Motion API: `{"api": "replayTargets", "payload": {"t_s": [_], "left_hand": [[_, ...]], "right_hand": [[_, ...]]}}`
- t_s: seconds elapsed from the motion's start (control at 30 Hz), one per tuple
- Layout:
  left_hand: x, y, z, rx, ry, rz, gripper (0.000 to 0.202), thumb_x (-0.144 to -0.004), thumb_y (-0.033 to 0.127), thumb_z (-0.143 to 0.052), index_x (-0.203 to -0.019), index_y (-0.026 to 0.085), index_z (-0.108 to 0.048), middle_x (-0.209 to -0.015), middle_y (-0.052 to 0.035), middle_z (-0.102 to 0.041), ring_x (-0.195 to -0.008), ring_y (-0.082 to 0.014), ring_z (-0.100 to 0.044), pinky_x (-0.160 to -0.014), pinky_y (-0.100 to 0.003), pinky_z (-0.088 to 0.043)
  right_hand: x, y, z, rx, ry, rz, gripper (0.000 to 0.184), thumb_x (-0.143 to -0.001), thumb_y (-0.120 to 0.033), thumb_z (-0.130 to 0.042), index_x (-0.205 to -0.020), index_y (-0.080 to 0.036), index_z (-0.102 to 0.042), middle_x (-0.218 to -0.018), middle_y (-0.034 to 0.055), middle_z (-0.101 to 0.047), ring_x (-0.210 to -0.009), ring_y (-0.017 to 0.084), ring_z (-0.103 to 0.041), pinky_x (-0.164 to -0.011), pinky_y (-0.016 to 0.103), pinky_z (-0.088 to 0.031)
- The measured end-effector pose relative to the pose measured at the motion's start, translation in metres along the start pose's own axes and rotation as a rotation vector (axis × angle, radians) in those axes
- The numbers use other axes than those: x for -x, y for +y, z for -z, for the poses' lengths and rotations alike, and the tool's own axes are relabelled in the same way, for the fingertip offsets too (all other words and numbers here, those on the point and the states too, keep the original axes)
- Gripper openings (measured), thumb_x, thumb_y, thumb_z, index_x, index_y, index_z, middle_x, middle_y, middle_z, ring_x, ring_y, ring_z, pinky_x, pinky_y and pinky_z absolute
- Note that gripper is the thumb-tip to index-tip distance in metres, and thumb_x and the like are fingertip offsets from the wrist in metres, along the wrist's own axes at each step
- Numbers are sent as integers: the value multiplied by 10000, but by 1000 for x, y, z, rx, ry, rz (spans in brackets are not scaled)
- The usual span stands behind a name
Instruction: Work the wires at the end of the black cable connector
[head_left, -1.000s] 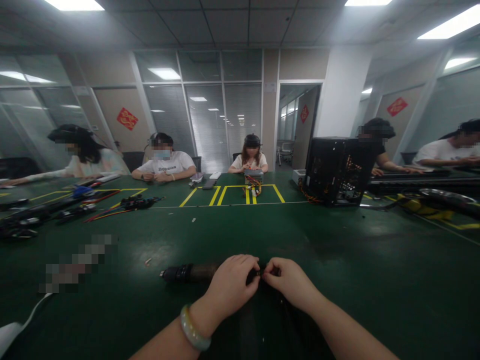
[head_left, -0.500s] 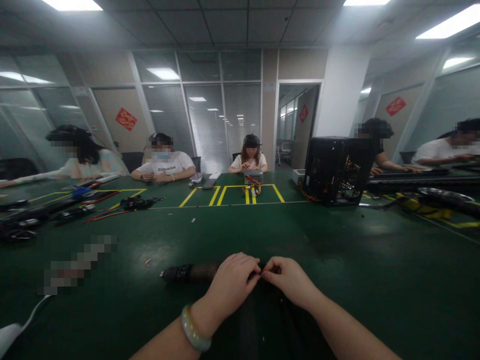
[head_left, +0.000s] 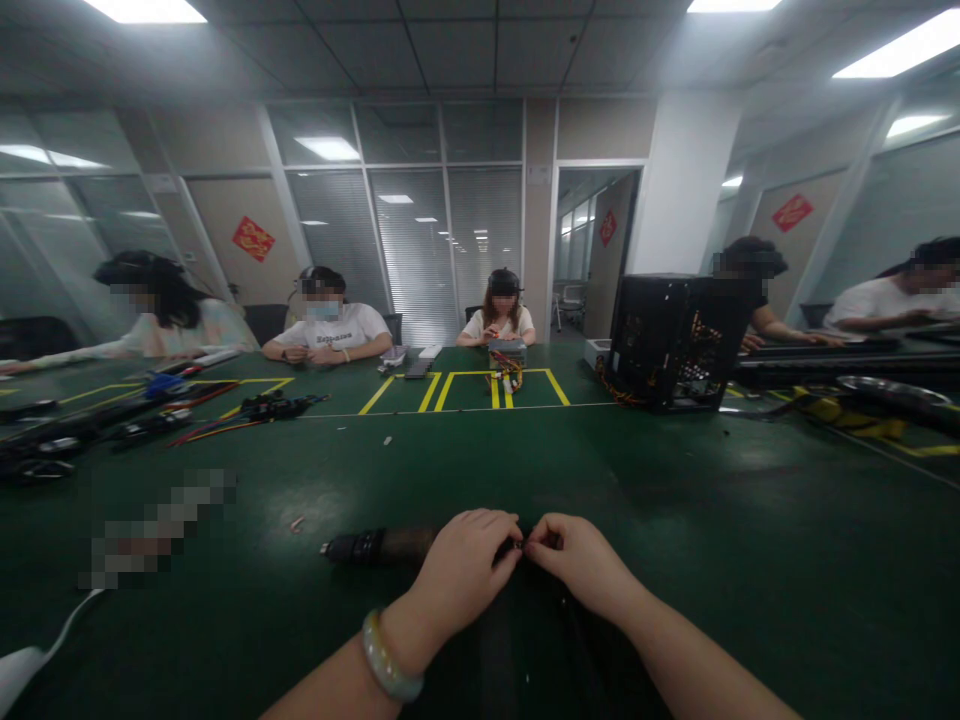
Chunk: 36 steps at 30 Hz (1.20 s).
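My left hand (head_left: 466, 562), with a pale bangle (head_left: 390, 656) on its wrist, is closed in a pinch near the table's middle front. Facing it, my right hand (head_left: 577, 562) pinches too, its fingertips almost meeting the left ones. A tiny light-coloured bit shows between the fingertips, too small to name. Under and behind the left hand lies a dark cylindrical tool (head_left: 382, 546) with a brownish body and a metal tip pointing left, like an electric screwdriver. Its right end is hidden by the hands.
The green table (head_left: 720, 600) bears a black computer case (head_left: 667, 345) at right, cables (head_left: 262, 408) at left and a wired metal box (head_left: 508, 350) at the far side. A pixelated strip (head_left: 161, 530) with a white cord lies left. Several people sit around.
The fingertips of my two hands are slightly farther apart, and a tiny light bit now shows between them. The dark tool has not visibly moved.
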<state>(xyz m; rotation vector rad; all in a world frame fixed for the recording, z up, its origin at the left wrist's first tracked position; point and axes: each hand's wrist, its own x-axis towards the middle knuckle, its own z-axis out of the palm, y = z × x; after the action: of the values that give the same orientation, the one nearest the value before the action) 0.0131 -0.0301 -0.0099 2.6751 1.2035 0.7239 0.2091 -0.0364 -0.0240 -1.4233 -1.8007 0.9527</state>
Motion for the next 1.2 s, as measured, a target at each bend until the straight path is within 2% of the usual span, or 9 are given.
{"api": "replayTargets", "payload": {"t_s": [0.17,0.37,0.47,0.57,0.67,0.9,1.2], "left_hand": [[0,2,1,-25,-19,1,184,-821,138,-562,-982,222,-592,-1092,-30,-655,-1011,-207,-602,-920,-365,-458],[0,3,1,5,-3,9,111,-847,191,-570,-951,223,-593,-1095,-27,-652,-1022,-213,-596,-925,-378,-455],[0,2,1,8,-6,21,139,-843,199,-590,-977,236,-590,-1090,-11,-652,-1015,-207,-597,-926,-368,-452],[0,1,1,4,-18,13,206,-825,155,-588,-1010,244,-584,-1095,-8,-650,-1008,-204,-596,-927,-363,-447],[0,1,1,7,-32,-3,179,-824,126,-569,-962,239,-584,-1106,-3,-647,-1016,-200,-591,-927,-356,-443],[0,1,0,26,-11,16,106,-844,192,-587,-946,220,-595,-1110,-29,-649,-1045,-216,-589,-931,-376,-445],[-1,-1,1,20,-35,3,95,-876,205,-584,-959,237,-615,-1131,-2,-651,-1050,-201,-589,-941,-378,-442]], "right_hand": [[0,0,-2,30,32,8,122,-822,-269,-616,-759,-176,-663,-702,-9,-659,-651,141,-582,-557,209,-372],[0,-1,0,46,24,19,99,-824,-245,-613,-778,-184,-676,-733,-3,-673,-673,147,-601,-587,216,-391],[0,-1,1,59,35,39,90,-824,-238,-615,-781,-191,-680,-748,-8,-671,-685,145,-600,-580,213,-383],[0,-1,1,60,26,36,87,-827,-247,-620,-790,-198,-681,-746,-15,-668,-680,142,-598,-571,210,-376],[0,-1,1,69,10,33,89,-827,-254,-623,-792,-202,-686,-744,-15,-671,-672,143,-599,-567,212,-372],[1,-1,1,64,21,42,79,-818,-232,-623,-790,-203,-690,-727,-16,-668,-661,140,-595,-564,213,-369],[0,2,1,87,25,47,68,-812,-217,-629,-789,-203,-692,-738,-18,-674,-675,138,-591,-574,212,-361]]}}
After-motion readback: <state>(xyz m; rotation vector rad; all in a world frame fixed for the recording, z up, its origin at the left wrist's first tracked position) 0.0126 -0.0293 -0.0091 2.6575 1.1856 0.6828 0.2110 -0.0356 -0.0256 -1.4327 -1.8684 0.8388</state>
